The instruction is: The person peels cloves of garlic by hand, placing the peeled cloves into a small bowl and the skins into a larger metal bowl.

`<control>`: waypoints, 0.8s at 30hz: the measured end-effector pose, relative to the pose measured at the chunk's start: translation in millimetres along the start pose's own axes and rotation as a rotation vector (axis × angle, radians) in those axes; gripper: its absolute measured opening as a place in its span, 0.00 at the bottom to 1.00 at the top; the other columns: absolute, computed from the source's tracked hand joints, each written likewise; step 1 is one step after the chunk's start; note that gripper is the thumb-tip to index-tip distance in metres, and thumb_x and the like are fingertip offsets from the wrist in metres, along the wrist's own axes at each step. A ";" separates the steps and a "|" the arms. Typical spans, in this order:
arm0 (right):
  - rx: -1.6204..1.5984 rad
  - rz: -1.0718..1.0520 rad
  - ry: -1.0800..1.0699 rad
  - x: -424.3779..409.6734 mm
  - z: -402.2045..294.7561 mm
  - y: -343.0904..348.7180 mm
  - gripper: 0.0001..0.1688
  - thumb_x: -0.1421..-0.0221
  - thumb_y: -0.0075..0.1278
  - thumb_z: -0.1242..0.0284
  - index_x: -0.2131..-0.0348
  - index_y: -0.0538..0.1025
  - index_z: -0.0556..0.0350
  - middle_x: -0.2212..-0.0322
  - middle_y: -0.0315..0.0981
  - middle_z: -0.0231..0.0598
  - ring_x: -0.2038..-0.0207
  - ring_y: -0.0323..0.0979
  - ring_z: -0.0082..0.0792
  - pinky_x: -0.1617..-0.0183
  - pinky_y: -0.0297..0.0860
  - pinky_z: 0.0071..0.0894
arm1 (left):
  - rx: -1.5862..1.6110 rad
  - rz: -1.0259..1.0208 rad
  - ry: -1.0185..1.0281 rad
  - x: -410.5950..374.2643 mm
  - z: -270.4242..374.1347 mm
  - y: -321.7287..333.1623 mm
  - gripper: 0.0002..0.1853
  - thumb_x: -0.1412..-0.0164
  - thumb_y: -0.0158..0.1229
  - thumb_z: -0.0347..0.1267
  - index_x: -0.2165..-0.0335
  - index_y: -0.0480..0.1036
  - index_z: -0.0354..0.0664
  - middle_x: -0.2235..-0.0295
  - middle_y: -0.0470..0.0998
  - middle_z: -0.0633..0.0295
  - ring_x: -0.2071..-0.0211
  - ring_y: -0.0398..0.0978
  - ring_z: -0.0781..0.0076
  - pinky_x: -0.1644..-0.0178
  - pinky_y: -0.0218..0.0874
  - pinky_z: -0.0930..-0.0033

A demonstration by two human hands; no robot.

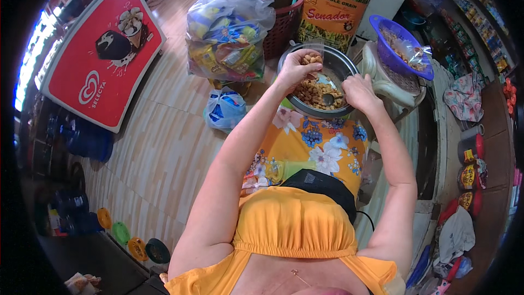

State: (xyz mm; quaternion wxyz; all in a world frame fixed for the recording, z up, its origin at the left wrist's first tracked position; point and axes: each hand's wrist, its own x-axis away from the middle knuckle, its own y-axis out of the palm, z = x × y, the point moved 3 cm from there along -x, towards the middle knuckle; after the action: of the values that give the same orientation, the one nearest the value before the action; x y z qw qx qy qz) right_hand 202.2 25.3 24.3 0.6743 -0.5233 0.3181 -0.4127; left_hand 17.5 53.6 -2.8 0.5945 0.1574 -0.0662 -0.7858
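Note:
A metal basin (351,65) rests in front of my lap with a heap of shelled nuts (313,94) inside. Above its left part, my left hand (301,67) holds a small clear plastic bag (312,58) partly filled with nuts. On the basin's right rim, my right hand (360,92) is closed around the handle end of a metal spoon (328,99), whose bowl lies among the nuts. To the right, a purple plastic colander (403,55) holds more nuts and clear plastic packets. Light green plastic (292,170) lies on my floral lap.
A bulging bag of colorful packets (229,37) and a smaller knotted bag (225,108) stand left of the basin. Behind it are a perforated bin (282,28) and a rice sack (333,8). The colander sits on a plastic chair (378,67). A red freezer (102,57) stands left.

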 end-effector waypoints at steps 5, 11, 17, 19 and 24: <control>0.117 0.200 0.055 -17.4 0.8 -32.4 0.07 0.59 0.47 0.76 0.81 0.78 0.49 0.81 0.74 0.40 0.72 0.74 0.39 0.64 0.60 0.40 | -0.083 0.065 0.085 1.3 -0.5 -6.2 0.17 0.54 0.62 0.25 0.61 0.71 0.38 0.70 0.76 0.63 0.70 0.74 0.79 0.73 0.65 0.79; 0.295 0.169 0.022 -45.2 5.1 -5.6 0.08 0.59 0.47 0.74 0.82 0.78 0.47 0.81 0.74 0.38 0.74 0.74 0.34 0.65 0.58 0.37 | -0.108 0.050 0.123 0.0 -2.7 -1.8 0.18 0.55 0.60 0.22 0.61 0.71 0.37 0.70 0.76 0.63 0.70 0.73 0.79 0.70 0.66 0.77; 0.021 0.033 0.160 -41.3 22.4 7.3 0.09 0.57 0.45 0.76 0.79 0.78 0.52 0.79 0.75 0.42 0.70 0.75 0.40 0.65 0.62 0.44 | -0.131 0.055 0.054 2.5 0.9 -0.2 0.18 0.55 0.60 0.21 0.61 0.71 0.36 0.68 0.75 0.64 0.70 0.73 0.80 0.70 0.67 0.78; -0.083 0.019 0.181 -39.4 25.8 8.6 0.09 0.58 0.44 0.77 0.78 0.78 0.53 0.76 0.75 0.45 0.68 0.74 0.43 0.66 0.64 0.46 | -0.134 0.061 0.056 2.1 0.3 -1.2 0.18 0.55 0.61 0.21 0.62 0.71 0.36 0.68 0.74 0.65 0.70 0.73 0.80 0.70 0.67 0.78; -0.295 -0.013 0.222 -32.2 37.1 14.4 0.08 0.59 0.48 0.77 0.76 0.78 0.51 0.74 0.75 0.46 0.68 0.73 0.44 0.65 0.66 0.42 | -0.155 0.087 0.062 2.1 -0.7 0.5 0.17 0.55 0.61 0.21 0.62 0.71 0.36 0.68 0.74 0.65 0.70 0.72 0.80 0.70 0.66 0.79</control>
State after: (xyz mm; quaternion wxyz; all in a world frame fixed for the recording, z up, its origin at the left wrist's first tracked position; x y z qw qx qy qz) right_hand 222.6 72.0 19.5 0.5482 -0.5699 0.4442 -0.4211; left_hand 17.6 51.4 -3.7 0.6404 0.1321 0.0063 -0.7566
